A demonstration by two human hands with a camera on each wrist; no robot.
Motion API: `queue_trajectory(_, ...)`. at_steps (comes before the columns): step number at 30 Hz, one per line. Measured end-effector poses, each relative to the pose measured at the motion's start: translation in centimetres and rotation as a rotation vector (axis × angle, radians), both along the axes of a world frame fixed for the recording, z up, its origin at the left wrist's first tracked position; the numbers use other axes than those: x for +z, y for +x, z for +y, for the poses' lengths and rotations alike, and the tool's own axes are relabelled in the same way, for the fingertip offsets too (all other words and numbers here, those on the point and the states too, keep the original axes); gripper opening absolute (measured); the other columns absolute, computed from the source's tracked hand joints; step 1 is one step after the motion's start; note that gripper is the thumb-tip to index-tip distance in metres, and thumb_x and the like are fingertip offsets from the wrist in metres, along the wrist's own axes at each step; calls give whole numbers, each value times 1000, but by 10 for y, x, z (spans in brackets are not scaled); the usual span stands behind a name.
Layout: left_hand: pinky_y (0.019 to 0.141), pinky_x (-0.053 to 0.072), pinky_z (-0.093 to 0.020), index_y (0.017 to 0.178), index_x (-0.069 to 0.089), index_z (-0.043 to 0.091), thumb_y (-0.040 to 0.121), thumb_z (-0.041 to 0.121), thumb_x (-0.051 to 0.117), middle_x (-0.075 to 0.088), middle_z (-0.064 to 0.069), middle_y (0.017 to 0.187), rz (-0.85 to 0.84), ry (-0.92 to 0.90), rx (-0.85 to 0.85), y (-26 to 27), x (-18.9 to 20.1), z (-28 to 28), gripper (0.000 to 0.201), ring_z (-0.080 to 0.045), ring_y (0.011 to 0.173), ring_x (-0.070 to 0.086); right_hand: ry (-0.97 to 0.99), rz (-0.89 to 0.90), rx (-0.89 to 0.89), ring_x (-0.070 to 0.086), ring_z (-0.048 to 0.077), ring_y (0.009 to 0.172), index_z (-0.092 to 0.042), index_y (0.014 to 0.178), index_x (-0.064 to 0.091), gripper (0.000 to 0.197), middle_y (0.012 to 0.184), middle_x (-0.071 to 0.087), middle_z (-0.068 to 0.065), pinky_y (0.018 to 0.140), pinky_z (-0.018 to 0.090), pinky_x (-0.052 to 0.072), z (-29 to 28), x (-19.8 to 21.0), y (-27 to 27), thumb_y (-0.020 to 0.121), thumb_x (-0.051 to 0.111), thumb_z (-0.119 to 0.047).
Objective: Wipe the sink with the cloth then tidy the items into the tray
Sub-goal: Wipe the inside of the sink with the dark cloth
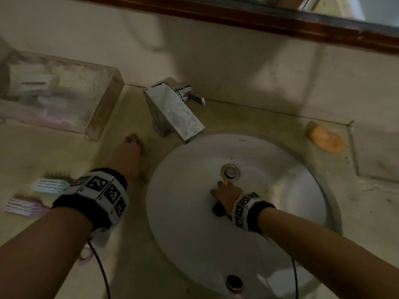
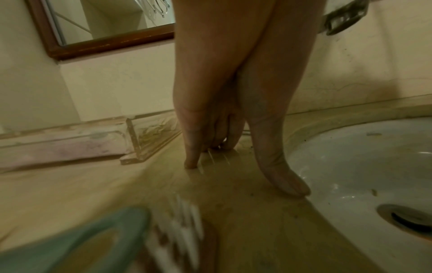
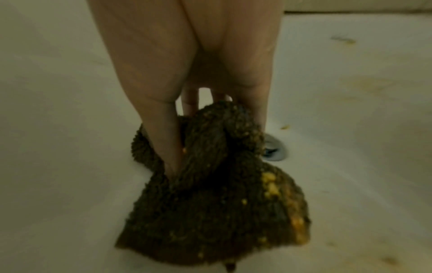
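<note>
My right hand is low in the white sink, just in front of the drain. It grips a bunched dark cloth between the thumb and the fingers, and the cloth is smeared with yellow bits. My left hand rests with straight fingers on the beige counter left of the basin. In the left wrist view its fingertips press on the counter and hold nothing. A clear tray with several items sits at the back left.
A green comb and a pink comb lie on the counter by my left wrist. An orange soap bar lies right of the sink, and a chrome faucet stands behind it. A mirror frame runs along the wall.
</note>
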State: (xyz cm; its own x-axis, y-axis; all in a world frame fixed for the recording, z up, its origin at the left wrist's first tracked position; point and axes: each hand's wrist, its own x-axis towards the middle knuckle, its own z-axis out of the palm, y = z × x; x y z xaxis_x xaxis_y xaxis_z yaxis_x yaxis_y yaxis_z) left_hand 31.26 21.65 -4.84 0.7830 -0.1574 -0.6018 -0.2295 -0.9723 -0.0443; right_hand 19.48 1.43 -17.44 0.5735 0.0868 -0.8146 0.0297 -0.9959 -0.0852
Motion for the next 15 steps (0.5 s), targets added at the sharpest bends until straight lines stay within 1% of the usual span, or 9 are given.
queue_trajectory(2,104,39,-34,143,27,-4,83,17,70,33,-21,148,4,-17,2,0,2,3,76,-32,134,39,-17,-48,-31,44,34,126,-11,142,31,47,147,32,15,103,41,41,-6,1,3,98,45,-19)
queue_trajectory(4,102,42,-36,143,26,-4,76,21,77,38,-23,144,23,-42,31,0,3,5,88,-34,127,46,-6,-63,-19,53,32,114,-10,136,38,41,138,42,16,97,39,44,-12,7,4,98,46,-19)
queue_trajectory(6,102,42,-38,143,23,-6,73,23,80,38,-25,144,28,-41,37,1,4,5,95,-35,126,47,12,-1,45,55,28,94,-12,117,50,29,119,54,13,92,40,48,-21,17,-1,93,54,-27)
queue_trajectory(7,103,41,-38,145,20,-7,73,23,79,35,-25,146,27,-37,32,1,2,6,97,-35,128,45,22,60,87,55,28,91,-15,107,53,28,111,56,10,90,40,49,-24,23,-4,88,61,-33)
queue_trajectory(9,107,37,-37,149,8,-3,74,21,78,25,-22,153,23,-51,26,1,0,7,106,-33,136,37,63,274,205,58,32,100,-20,105,56,34,106,55,6,88,40,49,-33,33,-19,77,71,-33)
queue_trajectory(10,109,36,-36,150,5,-1,74,21,79,22,-20,154,17,-60,22,1,1,6,108,-33,138,34,67,392,266,58,33,105,-19,108,57,37,109,56,8,88,37,48,-37,34,-31,77,72,-31)
queue_trajectory(11,109,36,-36,150,5,-1,73,21,79,21,-19,155,13,-67,16,1,0,6,109,-32,139,33,32,484,288,57,33,108,-16,112,57,41,115,57,9,87,34,45,-38,34,-45,78,71,-36)
queue_trajectory(13,109,36,-37,150,4,-1,72,21,80,18,-19,156,16,-70,10,3,-2,8,111,-33,139,32,-11,500,277,54,31,116,-23,118,54,59,129,53,5,97,39,43,-41,28,-74,74,61,-61)
queue_trajectory(15,108,37,-37,150,5,-1,71,22,81,13,-19,157,27,-54,0,4,-4,9,113,-33,138,34,-21,419,219,41,29,133,-32,130,43,61,146,40,1,111,47,33,-40,17,-87,78,53,-62)
